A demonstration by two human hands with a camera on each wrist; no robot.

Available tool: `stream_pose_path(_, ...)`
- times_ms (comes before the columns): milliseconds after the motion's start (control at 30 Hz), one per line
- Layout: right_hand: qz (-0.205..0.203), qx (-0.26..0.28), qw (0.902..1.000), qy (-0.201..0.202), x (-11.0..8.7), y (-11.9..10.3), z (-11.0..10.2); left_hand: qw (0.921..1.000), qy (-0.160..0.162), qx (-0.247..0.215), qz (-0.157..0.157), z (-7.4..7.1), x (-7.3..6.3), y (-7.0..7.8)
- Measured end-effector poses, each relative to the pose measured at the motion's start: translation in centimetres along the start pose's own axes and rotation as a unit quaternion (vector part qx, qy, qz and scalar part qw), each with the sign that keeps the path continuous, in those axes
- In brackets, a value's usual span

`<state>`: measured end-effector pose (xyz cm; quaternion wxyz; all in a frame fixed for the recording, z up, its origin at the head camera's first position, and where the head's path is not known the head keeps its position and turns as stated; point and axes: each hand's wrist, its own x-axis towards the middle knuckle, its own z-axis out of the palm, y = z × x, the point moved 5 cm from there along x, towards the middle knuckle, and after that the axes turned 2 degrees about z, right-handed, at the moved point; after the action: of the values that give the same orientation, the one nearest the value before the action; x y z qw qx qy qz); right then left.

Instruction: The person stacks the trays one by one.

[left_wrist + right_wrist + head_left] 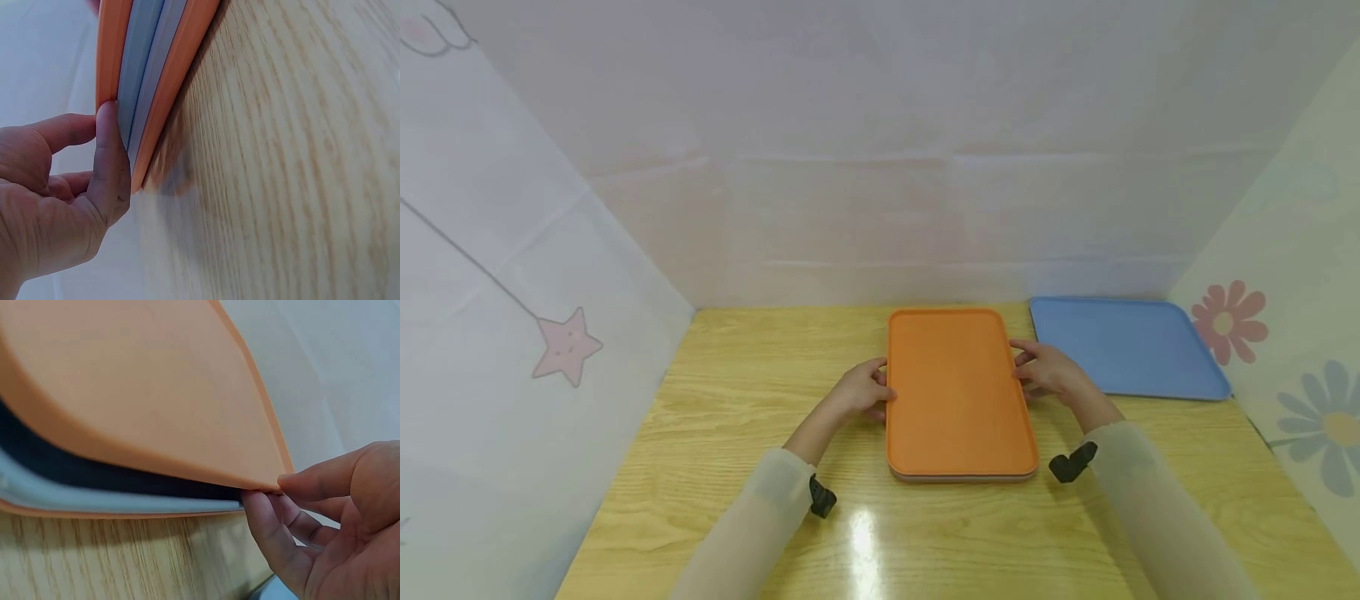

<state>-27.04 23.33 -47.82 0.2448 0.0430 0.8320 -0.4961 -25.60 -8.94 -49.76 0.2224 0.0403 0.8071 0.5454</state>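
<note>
A stack of rectangular trays lies on the wooden table, lengthwise away from me, topped by an orange tray. Below it, the left wrist view shows a blue tray, a greyish-lilac tray and another orange tray at the bottom. My left hand pinches the top tray's left rim, fingertips at its edge. On the opposite side my right hand grips the right rim between thumb and fingers. A dark band shows under that rim in the right wrist view. The undersides of the trays are hidden.
A separate blue tray lies flat at the back right, behind my right hand. Pale cloth walls with printed flowers and a star enclose the wooden table at the back and both sides. Each wrist carries a small black camera.
</note>
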Motion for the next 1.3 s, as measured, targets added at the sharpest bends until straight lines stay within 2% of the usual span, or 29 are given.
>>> stream_pose_path(233,0.010,-0.018,0.9998,0.002,0.1,-0.1,-0.2,1.0000,0.001,0.006,-0.005,0.2,-0.1,0.5)
stream_pose_path(533,0.017,-0.035,0.9992,-0.003,0.2,0.0,-0.2,0.9997,-0.004,0.024,-0.006,0.4,0.0,0.4)
stream_pose_path(1133,-0.001,-0.019,0.9998,-0.001,0.2,0.6,-0.1,0.9997,-0.002,0.024,-0.007,0.3,-0.3,0.2)
stream_pose_path(1300,-0.005,0.001,1.0000,-0.001,-0.1,1.5,-0.6,0.9997,0.000,0.021,-0.011,0.2,-0.4,0.2)
